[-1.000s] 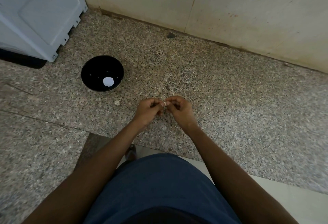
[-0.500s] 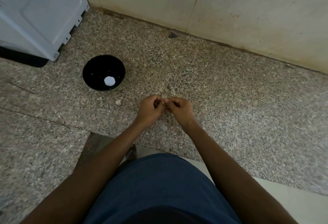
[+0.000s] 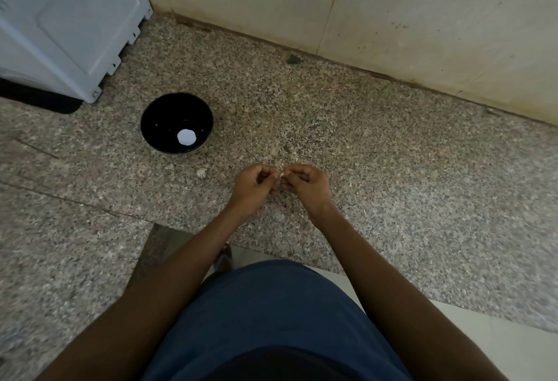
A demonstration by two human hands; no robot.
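head camera, and we've got the black bowl [image 3: 151, 120] out left, a white piece [image 3: 186, 137] lying in it. centre now: our left hand [image 3: 252, 188] curls in and pinches a small pale bit [image 3: 280, 174] at the fingertips, right hand [image 3: 308, 188] pinching its other side, both just above the granite counter [image 3: 392, 169].

Black bowl [image 3: 177, 123] stands well beyond left hand [image 3: 253, 187]; counter [image 3: 407, 175] rightward lies open.

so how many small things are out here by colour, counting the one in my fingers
black: 1, the black bowl
pale: 3, the bowl piece, the loose piece on the counter, and the pinched piece between left hand and right hand
total: 4
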